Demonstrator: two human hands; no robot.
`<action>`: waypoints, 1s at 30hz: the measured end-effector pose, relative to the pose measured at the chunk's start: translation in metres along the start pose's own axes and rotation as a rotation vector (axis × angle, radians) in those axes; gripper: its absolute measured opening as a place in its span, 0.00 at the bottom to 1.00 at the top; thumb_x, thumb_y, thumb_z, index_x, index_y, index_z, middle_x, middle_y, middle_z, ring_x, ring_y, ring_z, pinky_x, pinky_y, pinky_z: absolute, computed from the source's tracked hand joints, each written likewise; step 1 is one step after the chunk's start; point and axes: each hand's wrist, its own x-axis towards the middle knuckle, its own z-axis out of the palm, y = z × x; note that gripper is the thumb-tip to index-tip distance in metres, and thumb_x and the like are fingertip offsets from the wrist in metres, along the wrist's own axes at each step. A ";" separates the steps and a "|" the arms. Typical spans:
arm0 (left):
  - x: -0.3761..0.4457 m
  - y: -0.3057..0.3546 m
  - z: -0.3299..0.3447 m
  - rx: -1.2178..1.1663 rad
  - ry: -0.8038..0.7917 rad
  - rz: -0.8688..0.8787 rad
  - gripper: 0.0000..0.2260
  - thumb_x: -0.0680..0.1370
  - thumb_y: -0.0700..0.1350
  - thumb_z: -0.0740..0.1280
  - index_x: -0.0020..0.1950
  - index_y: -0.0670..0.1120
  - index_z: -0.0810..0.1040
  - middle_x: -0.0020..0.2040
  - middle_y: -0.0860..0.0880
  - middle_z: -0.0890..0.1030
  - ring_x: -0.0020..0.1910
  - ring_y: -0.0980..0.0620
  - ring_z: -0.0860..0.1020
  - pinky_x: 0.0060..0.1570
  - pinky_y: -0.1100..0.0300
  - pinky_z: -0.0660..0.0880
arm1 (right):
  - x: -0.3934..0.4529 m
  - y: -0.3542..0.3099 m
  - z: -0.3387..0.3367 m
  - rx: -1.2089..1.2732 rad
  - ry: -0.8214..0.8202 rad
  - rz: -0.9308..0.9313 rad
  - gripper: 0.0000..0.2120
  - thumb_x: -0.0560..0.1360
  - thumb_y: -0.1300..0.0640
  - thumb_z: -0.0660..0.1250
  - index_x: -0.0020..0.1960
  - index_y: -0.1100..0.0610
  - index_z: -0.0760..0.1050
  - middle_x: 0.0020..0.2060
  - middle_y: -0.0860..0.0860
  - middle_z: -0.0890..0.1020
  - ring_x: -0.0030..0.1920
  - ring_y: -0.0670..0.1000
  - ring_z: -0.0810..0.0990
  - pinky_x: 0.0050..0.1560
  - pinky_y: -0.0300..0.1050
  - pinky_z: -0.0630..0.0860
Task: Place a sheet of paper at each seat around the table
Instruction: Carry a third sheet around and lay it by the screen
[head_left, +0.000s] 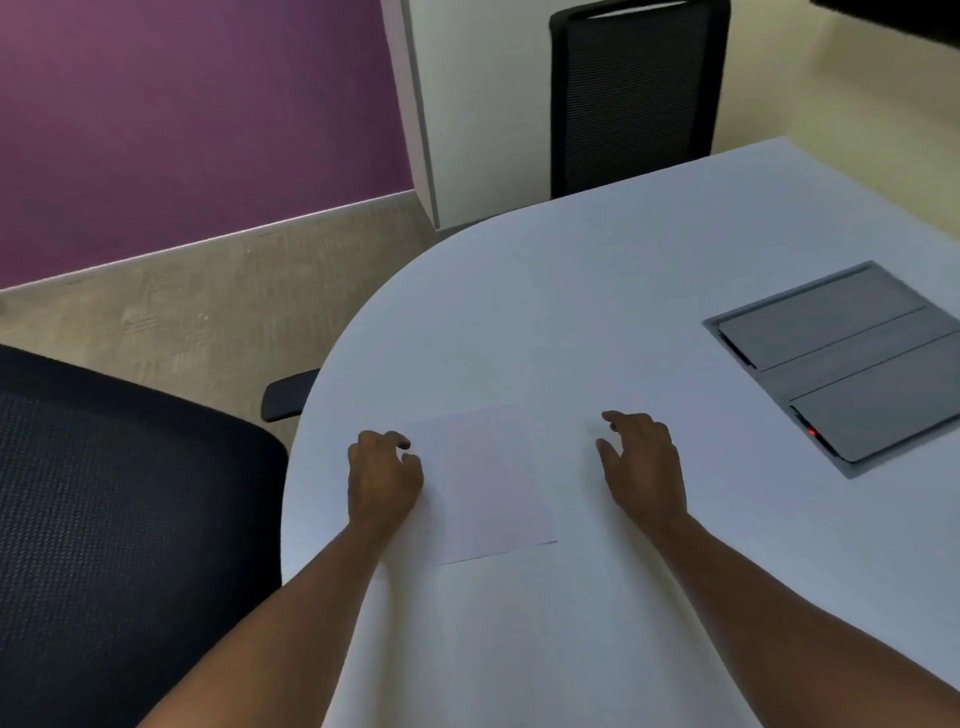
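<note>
A white sheet of paper (483, 488) lies flat on the white table (597, 291), near the rounded edge facing a black mesh chair (104, 519) at the left. My left hand (382, 475) rests at the sheet's left edge with curled fingers touching it. My right hand (644, 465) hovers just right of the sheet, fingers apart, holding nothing. A second black chair (634, 93) stands at the table's far side, with no paper visible on the table in front of it.
A grey flip-lid cable box (841, 364) with a small red light is set into the tabletop at the right. A purple wall and a white pillar stand behind, with beige carpet between the chairs.
</note>
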 end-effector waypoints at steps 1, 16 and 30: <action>-0.005 0.011 0.007 0.013 -0.011 0.050 0.11 0.76 0.40 0.64 0.57 0.44 0.79 0.58 0.45 0.73 0.62 0.46 0.71 0.49 0.55 0.72 | 0.000 0.006 -0.007 -0.027 -0.002 -0.005 0.17 0.76 0.58 0.70 0.64 0.58 0.77 0.56 0.57 0.82 0.56 0.62 0.78 0.53 0.58 0.77; -0.078 0.182 0.118 0.072 -0.266 0.572 0.15 0.76 0.43 0.64 0.63 0.44 0.77 0.65 0.45 0.74 0.66 0.44 0.68 0.61 0.51 0.71 | -0.024 0.120 -0.089 -0.171 -0.094 0.235 0.28 0.77 0.50 0.68 0.74 0.56 0.66 0.71 0.56 0.72 0.72 0.58 0.67 0.65 0.57 0.68; -0.134 0.230 0.198 0.402 -0.558 0.515 0.31 0.80 0.60 0.59 0.79 0.50 0.56 0.81 0.44 0.52 0.79 0.39 0.50 0.73 0.44 0.60 | -0.020 0.208 -0.113 -0.242 -0.242 0.409 0.36 0.80 0.44 0.60 0.79 0.61 0.53 0.79 0.57 0.58 0.79 0.57 0.55 0.70 0.58 0.66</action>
